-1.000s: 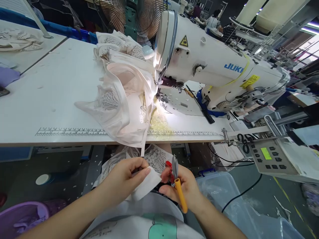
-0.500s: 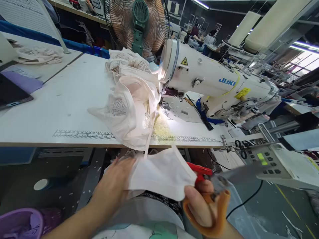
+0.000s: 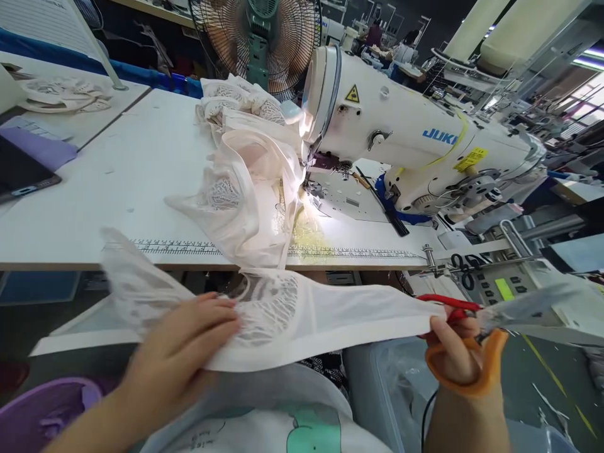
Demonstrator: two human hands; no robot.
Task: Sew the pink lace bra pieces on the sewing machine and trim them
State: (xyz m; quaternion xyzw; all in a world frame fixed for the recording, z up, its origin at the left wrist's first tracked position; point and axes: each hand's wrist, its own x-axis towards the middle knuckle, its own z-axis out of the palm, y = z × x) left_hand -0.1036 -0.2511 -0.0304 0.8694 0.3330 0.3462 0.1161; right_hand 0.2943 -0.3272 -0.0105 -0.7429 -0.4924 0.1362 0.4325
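Note:
A white fabric piece with a lace panel [image 3: 292, 318] is stretched across my lap, below the table edge. My left hand [image 3: 182, 352] lies on its left part, fingers curled over the cloth and pinning it. My right hand [image 3: 455, 358] pinches the piece's right end and also grips orange-handled scissors [image 3: 486, 343], blades pointing right and blurred; a small red thread snip [image 3: 448, 305] shows above the fingers. A heap of pale pink and lace garments [image 3: 245, 182] lies on the white table beside the needle of the white JUKI sewing machine [image 3: 406, 145].
A ruler strip [image 3: 179, 248] runs along the table's [image 3: 94, 195] front edge. A control panel [image 3: 500, 289] hangs at the right. A fan [image 3: 257, 38] stands behind the table. A purple basin [image 3: 42, 415] and a clear plastic bin [image 3: 391, 384] sit on the floor either side of me.
The fabric has been pulled out much wider: my right hand with the scissors went right, my left hand slid left over the cloth. One second ago both hands were close together.

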